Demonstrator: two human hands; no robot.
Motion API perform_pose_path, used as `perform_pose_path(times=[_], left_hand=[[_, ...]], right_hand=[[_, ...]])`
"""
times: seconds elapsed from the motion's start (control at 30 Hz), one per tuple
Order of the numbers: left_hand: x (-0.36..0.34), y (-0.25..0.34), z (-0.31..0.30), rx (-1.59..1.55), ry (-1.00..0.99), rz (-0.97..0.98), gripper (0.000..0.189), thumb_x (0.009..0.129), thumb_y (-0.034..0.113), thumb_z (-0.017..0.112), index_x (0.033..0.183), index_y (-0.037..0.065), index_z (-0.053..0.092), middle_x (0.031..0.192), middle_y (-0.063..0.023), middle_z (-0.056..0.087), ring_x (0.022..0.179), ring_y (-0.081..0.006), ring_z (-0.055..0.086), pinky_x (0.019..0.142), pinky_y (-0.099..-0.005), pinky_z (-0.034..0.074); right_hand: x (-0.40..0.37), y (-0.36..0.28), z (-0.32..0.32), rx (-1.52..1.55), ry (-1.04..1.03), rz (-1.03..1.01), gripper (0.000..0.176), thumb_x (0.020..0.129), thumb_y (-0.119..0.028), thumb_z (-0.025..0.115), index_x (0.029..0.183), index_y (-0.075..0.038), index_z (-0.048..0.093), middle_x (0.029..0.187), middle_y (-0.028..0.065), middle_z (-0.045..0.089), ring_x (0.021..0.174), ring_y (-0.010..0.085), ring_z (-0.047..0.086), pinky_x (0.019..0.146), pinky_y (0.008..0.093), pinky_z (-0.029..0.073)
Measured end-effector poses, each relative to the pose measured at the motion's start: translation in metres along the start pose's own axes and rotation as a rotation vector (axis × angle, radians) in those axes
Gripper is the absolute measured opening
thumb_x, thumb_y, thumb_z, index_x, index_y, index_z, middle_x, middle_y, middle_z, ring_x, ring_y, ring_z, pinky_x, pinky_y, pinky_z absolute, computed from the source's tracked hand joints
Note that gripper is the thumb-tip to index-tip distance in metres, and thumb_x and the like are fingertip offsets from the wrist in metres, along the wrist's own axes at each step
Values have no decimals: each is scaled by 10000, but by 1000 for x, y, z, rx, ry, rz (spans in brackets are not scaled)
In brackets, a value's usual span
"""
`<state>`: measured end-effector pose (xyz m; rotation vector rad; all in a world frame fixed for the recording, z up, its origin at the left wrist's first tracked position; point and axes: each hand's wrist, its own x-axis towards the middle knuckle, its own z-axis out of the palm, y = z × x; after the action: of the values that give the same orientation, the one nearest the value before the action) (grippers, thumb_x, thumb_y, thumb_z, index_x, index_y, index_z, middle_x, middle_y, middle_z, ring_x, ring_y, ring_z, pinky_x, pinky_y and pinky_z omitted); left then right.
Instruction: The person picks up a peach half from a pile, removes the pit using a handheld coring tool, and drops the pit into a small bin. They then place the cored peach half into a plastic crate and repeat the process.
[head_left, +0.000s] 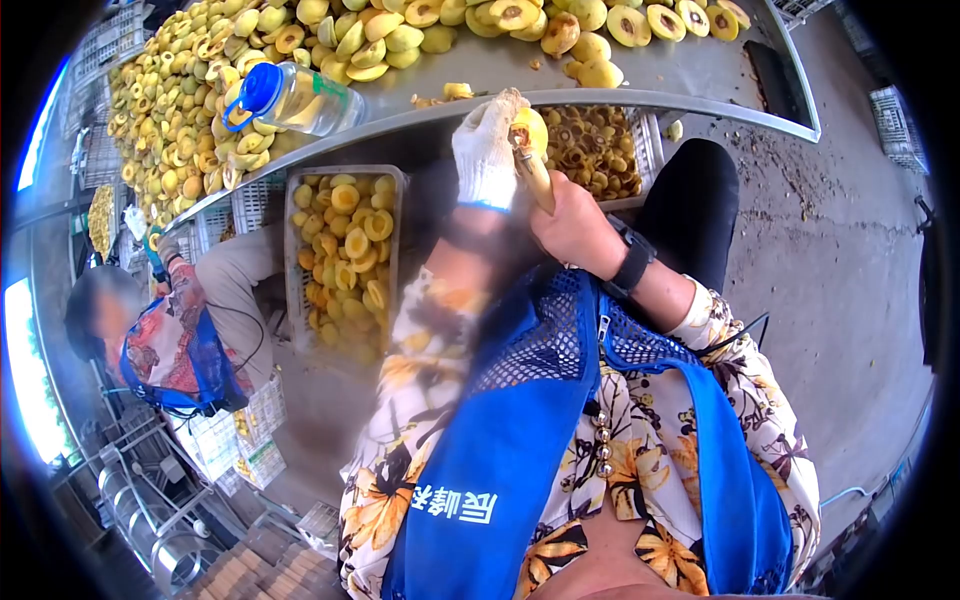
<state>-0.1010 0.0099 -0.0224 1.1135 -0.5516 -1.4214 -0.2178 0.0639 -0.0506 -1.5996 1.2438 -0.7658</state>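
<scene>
My left hand (486,150), in a white knit glove, is closed around a yellow peach half (535,128) just past the table edge. My bare right hand (578,226) grips a pitting tool with a light wooden handle (539,184). Its metal tip touches the cut face of the peach half; how deep it goes is hidden. Beneath my hands is a crate of brownish pits and scraps (600,150). To the left stands a crate (295,265) of yellow peach halves, their hollows showing on several.
A metal table (680,75) bears a large heap of peach halves (190,110). A clear bottle with a blue cap (305,98) lies near its edge. At left a co-worker (185,330) sits by the same table. Debris dots the floor (800,260) at right.
</scene>
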Motion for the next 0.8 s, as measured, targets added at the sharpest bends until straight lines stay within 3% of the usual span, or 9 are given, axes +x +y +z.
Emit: perform_pose_path(times=[0.03,0.13,0.23,0.33,0.43,0.53,0.63,0.77,0.8], left_hand=[[-1,2,0,-23,-6,-38,209,846,199,591,826,-10,590,665,-100,580,503,-198,545,438,-301,454],[1,4,-4,-209,-100,-208,175,837,154,597,786,-13,607,657,-103,589,509,-179,554,443,-274,456],[0,5,9,92,135,-11,154,829,133,595,803,-17,620,678,-92,598,547,-166,568,463,-269,468],[7,-4,0,95,66,25,148,826,123,592,812,-19,629,695,-82,608,551,-149,569,467,-260,467],[11,-1,-9,-43,-39,-238,116,815,88,603,813,-23,638,709,-71,616,559,-124,570,474,-239,455],[6,-2,-3,69,14,-67,122,824,93,597,807,-19,642,730,-78,623,570,-124,575,475,-243,458],[7,-11,-8,312,-39,177,250,886,230,553,854,-3,639,716,-60,614,601,-125,590,531,-231,482],[0,-3,-10,-85,-138,-177,280,900,281,521,884,17,613,693,-74,607,580,-150,591,522,-241,482],[3,-9,-13,-83,-98,-185,361,872,398,537,943,44,548,686,-129,587,530,-244,551,478,-335,480]], right_hand=[[0,-1,1,-15,30,-48,165,781,-84,471,898,32,477,587,165,545,454,242,566,435,356,446],[-1,-13,-5,46,-84,140,172,779,-82,470,903,37,479,586,169,544,453,246,565,437,359,447],[3,3,2,-9,-25,-27,181,783,-83,467,916,39,471,572,141,535,424,213,545,402,337,432],[1,-9,-7,105,-159,170,155,790,-77,462,908,22,457,562,96,520,391,162,511,359,297,402],[3,-22,-18,291,-321,349,125,798,-73,459,900,-4,440,556,64,498,372,126,477,333,266,374],[4,-16,-21,414,-409,400,110,810,-69,454,905,-26,422,548,32,459,368,102,434,331,241,355],[1,-18,-22,647,-471,476,102,821,-63,451,917,-41,423,564,20,443,372,80,396,335,227,344],[5,-14,-20,774,-582,564,115,821,-20,452,927,-64,437,593,12,442,382,54,367,338,206,315],[6,-10,-19,840,-619,571,125,821,-10,454,931,-69,440,597,12,440,381,50,360,335,204,306]])
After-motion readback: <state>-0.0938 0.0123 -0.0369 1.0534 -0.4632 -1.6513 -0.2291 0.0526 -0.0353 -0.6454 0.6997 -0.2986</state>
